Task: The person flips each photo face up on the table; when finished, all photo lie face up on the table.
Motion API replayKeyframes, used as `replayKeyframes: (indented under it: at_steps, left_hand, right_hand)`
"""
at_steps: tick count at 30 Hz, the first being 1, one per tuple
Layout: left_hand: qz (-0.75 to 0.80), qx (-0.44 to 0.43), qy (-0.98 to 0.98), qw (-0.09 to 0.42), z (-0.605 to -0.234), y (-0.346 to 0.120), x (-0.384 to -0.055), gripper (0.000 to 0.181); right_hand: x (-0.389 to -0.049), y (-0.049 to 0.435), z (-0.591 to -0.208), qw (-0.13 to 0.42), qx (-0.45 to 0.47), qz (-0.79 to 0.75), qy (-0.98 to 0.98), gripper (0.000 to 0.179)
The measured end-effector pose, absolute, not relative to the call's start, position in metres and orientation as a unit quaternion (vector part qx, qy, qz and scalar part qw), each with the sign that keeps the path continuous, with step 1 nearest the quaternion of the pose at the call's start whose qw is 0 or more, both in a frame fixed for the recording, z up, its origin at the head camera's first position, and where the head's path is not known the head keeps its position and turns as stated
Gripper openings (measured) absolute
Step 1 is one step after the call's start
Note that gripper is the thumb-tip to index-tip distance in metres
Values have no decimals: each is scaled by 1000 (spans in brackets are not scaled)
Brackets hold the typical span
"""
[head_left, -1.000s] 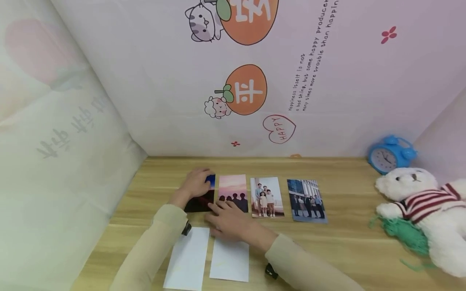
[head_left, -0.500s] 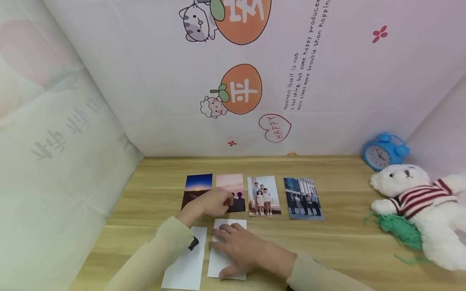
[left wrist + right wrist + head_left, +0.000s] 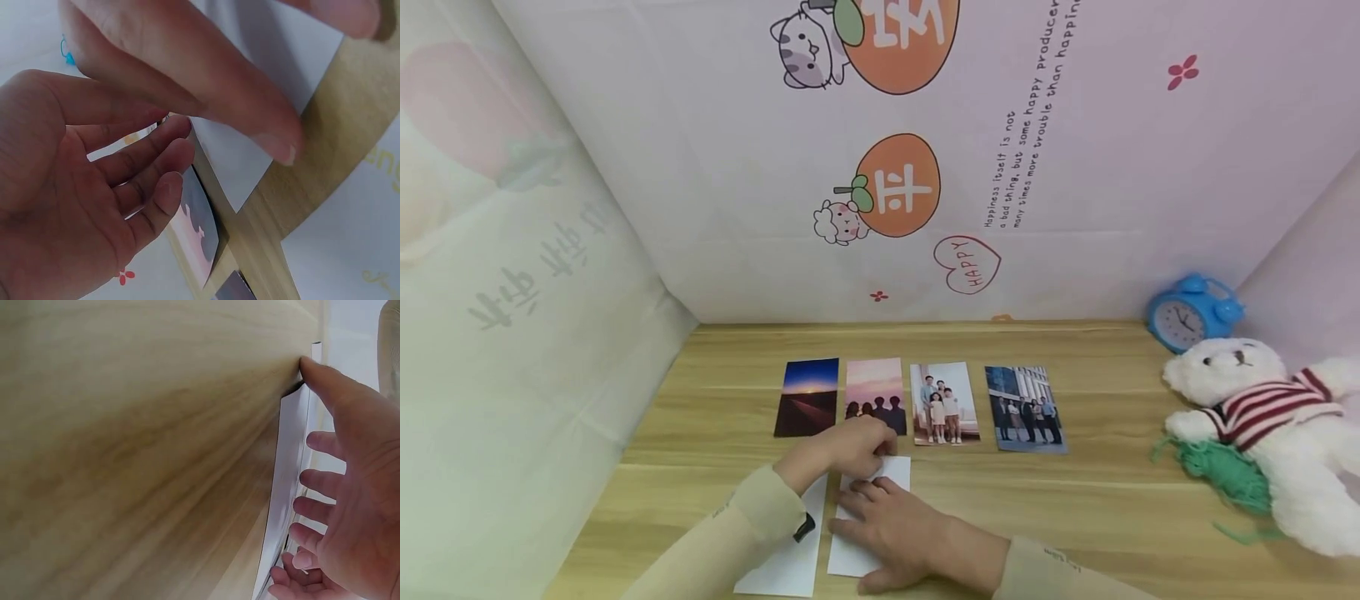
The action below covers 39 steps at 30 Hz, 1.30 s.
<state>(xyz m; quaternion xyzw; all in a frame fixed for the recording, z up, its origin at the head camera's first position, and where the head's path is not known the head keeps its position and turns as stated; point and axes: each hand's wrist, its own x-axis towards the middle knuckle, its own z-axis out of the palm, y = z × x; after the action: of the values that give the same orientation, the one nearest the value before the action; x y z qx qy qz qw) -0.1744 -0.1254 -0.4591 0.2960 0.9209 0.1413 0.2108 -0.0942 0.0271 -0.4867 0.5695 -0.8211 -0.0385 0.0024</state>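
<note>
Two white cards lie near me. My right hand (image 3: 898,533) rests flat on the right card (image 3: 898,468), fingers spread. In the right wrist view its thumb (image 3: 322,378) touches the table beside the card edge (image 3: 284,462). My left hand (image 3: 850,448) is at the far end of that same card, its fingers loosely bent. In the left wrist view its thumb (image 3: 250,119) reaches over the card, and no grip shows. Part of the left card (image 3: 782,567) is under my left sleeve; yellow lettering marks a white card (image 3: 350,250) in the left wrist view.
Behind the cards lies a row of photos: a sunset road (image 3: 808,396), pink-sky silhouettes (image 3: 876,383), a family (image 3: 943,404) and an office group (image 3: 1026,408). At right are a blue alarm clock (image 3: 1183,321), a white teddy bear (image 3: 1292,467) and green yarn (image 3: 1225,475).
My left hand has come from the sunset photo, across the silhouettes photo, to the right card's far end. My right hand has moved back toward me and now rests on that card.
</note>
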Motion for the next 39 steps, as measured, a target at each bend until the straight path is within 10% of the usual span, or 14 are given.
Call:
replayKeyframes:
  at_steps: [39]
  left_hand:
    - [314,187,901,234,-466,-126,-174,33]
  right_hand:
    - [-111,68,-485,15,607,-19,-794,83]
